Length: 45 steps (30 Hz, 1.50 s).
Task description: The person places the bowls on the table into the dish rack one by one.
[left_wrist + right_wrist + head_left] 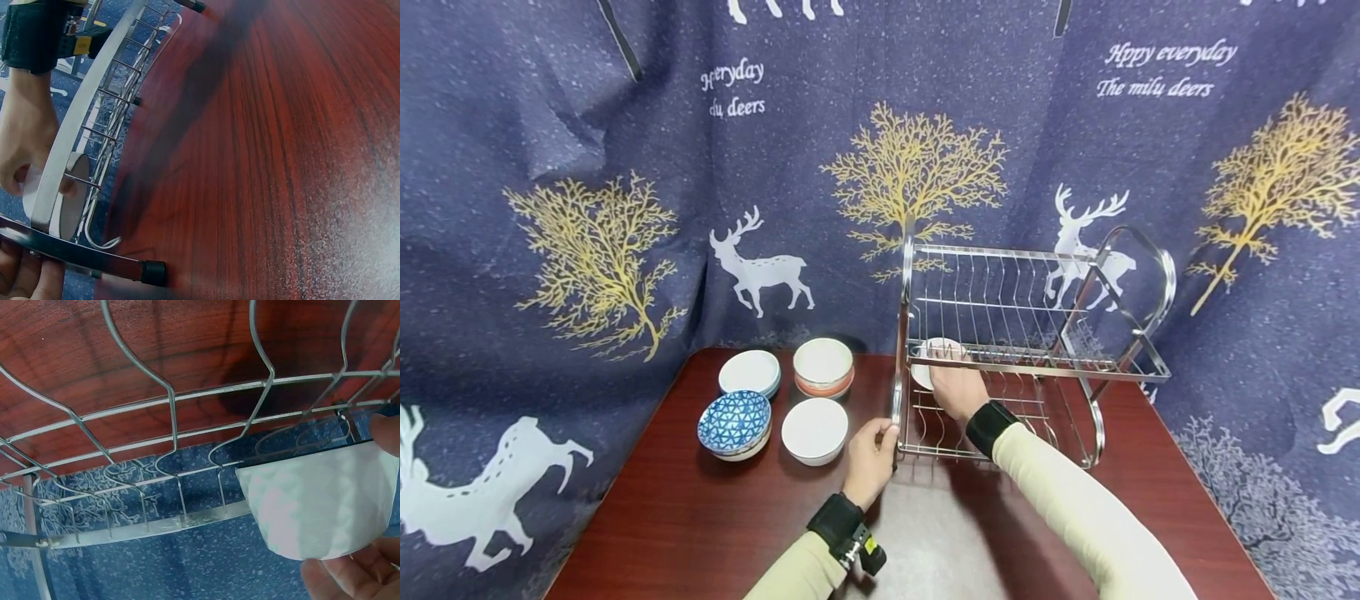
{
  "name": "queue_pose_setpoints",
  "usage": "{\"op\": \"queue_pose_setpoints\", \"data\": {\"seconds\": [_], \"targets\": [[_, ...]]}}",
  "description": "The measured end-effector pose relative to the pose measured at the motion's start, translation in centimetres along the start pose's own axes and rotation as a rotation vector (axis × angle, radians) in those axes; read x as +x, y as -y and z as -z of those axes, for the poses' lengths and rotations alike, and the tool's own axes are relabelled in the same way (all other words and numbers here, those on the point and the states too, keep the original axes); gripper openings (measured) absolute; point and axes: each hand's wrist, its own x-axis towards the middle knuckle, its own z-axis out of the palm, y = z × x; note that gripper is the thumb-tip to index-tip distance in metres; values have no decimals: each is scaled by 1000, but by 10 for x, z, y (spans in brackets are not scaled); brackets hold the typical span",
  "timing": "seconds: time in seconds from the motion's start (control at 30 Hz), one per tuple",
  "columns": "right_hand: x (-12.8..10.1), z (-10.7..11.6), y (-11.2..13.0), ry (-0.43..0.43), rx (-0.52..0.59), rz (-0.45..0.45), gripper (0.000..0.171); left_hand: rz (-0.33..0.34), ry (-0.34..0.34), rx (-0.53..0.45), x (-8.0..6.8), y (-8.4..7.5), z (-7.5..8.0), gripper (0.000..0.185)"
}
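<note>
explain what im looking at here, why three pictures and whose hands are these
These are one person's two bare hands, filmed by three cameras at once. The wide picture comes from a camera on the head; the other two come from cameras strapped to each wrist, so they look very close and odd.

On the dark red table stands a metal dish rack. The left hand grips the rack's front post. The right hand reaches into the lower tier and holds a white bowl, which the right wrist view shows beside the wires.

Left of the rack sit four more bowls or stacks, among them a blue patterned bowl.

Four bowls (815, 429) on table (700, 517)
</note>
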Motion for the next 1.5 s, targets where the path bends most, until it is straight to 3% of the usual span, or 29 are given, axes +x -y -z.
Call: {"op": "queue_pose_setpoints", "data": {"seconds": [0.23,0.4,0.9,1.5], "targets": [[-3,-4,6,71,-59,15,27,-32,-24,27,0,5,-2,4],[-3,-7,6,61,-66,18,28,-50,-35,29,1,8,-3,4],[-10,-13,5,68,-57,55,28,2,-1,15,0,4,0,4],[-11,-8,5,62,12,29,32,-2,-2,20,0,5,0,4]]}}
